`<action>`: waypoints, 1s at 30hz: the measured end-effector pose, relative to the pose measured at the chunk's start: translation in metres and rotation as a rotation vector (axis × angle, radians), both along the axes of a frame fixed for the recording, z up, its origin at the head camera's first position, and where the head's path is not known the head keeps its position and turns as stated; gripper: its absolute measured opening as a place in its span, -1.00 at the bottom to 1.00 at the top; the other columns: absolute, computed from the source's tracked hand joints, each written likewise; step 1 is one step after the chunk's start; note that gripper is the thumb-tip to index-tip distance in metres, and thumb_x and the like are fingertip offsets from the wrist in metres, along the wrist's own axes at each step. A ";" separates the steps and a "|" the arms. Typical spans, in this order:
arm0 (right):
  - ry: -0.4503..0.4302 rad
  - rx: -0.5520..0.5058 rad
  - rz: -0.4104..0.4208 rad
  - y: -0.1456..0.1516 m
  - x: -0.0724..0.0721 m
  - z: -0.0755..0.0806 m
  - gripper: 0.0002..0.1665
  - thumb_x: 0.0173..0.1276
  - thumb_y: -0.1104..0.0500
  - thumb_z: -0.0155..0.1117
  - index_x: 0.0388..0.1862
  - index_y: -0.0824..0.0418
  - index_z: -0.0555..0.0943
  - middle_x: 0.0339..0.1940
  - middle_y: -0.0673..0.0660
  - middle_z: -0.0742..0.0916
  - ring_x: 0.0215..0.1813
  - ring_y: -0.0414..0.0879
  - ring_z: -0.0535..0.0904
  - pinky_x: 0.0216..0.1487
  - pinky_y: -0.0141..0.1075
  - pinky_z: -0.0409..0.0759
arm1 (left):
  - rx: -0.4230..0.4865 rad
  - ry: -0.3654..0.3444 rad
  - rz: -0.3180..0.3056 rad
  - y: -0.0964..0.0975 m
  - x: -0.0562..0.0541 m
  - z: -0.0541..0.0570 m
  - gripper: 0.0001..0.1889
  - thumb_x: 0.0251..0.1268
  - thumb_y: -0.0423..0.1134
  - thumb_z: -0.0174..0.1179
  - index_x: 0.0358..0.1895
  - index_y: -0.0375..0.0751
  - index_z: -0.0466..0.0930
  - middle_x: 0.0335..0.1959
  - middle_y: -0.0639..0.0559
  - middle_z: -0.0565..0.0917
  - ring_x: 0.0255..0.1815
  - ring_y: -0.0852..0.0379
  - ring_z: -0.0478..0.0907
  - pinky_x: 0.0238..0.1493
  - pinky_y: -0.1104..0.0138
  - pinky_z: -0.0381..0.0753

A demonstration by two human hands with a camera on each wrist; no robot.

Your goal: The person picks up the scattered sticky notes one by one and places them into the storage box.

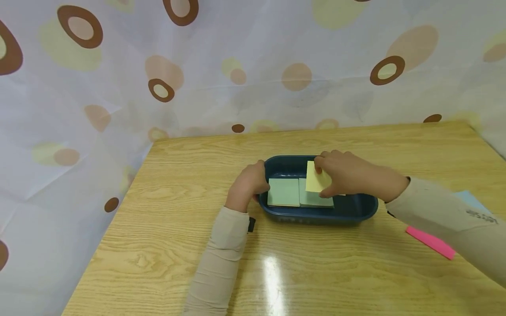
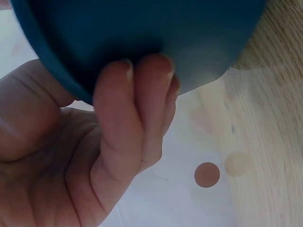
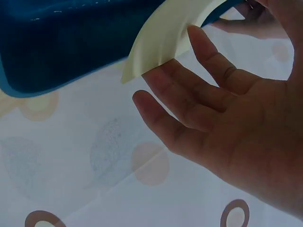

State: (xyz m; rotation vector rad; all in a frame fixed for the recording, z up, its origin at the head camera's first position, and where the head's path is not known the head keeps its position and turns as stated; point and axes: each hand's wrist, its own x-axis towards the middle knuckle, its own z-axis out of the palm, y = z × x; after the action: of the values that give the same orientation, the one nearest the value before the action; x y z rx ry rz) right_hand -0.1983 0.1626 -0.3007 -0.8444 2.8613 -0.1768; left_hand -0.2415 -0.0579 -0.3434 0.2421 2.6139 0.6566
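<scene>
A dark blue oval plastic bin (image 1: 308,217) stands on the table. My left hand (image 1: 247,182) grips its left end; in the left wrist view the fingers press against the outer wall (image 2: 208,42) with the thumb at the rim. Two pale green sticky note pads, a left one (image 1: 283,192) and a right one (image 1: 316,201), lie side by side inside the bin. Over the right pad, my right hand (image 1: 349,173) pinches a yellow sticky note pad (image 1: 314,181) between thumb and fingers. The yellow pad (image 3: 158,40) bows in a curve in the right wrist view.
A pink sticky note pad (image 1: 431,242) and a blue one (image 1: 472,199) lie on the wooden table (image 1: 166,245) to the right, partly under my right sleeve (image 1: 446,215). A patterned white curtain (image 1: 257,52) hangs behind and to the left of the table.
</scene>
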 end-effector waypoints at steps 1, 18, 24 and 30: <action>-0.023 0.020 0.005 -0.002 -0.003 -0.004 -0.46 0.00 0.05 0.57 -0.15 0.29 0.54 -0.22 0.14 0.59 -0.27 0.00 0.50 -0.35 -0.13 0.54 | 0.001 -0.001 0.000 0.000 0.000 0.001 -0.35 0.29 -0.43 0.14 0.41 -0.37 0.10 0.12 -0.37 0.52 -0.67 0.02 0.62 -0.43 0.22 0.74; -0.255 0.193 0.000 -0.028 -0.029 -0.031 0.05 -0.02 0.11 0.60 0.30 0.59 0.25 0.21 0.49 0.48 0.24 0.35 0.41 0.24 0.11 0.45 | -0.004 0.008 -0.004 0.002 -0.001 -0.002 -0.39 0.27 -0.44 0.16 0.37 -0.38 0.15 0.11 -0.37 0.52 -0.68 0.03 0.62 -0.52 0.28 0.72; -0.248 0.193 -0.006 -0.033 -0.030 -0.035 0.01 -0.04 0.15 0.61 0.27 0.57 0.29 0.18 0.48 0.51 0.22 0.32 0.44 0.25 0.07 0.46 | -0.002 0.011 0.002 0.001 -0.002 -0.002 -0.38 0.27 -0.44 0.16 0.37 -0.38 0.15 0.11 -0.38 0.52 -0.68 0.03 0.62 -0.49 0.26 0.73; -0.284 0.189 -0.021 -0.034 -0.031 -0.039 0.12 -0.05 0.16 0.62 0.33 0.61 0.19 0.26 0.54 0.43 0.29 0.37 0.37 0.30 0.09 0.41 | 0.000 0.005 0.007 0.001 -0.002 -0.002 -0.37 0.27 -0.45 0.16 0.38 -0.37 0.14 0.11 -0.38 0.52 -0.68 0.02 0.62 -0.53 0.28 0.72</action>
State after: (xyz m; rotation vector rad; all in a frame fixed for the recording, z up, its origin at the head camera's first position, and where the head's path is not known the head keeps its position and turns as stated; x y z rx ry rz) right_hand -0.2297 0.1282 -0.3396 -0.6911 2.5741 -0.0251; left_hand -0.2435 -0.0570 -0.3454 0.2349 2.6203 0.6592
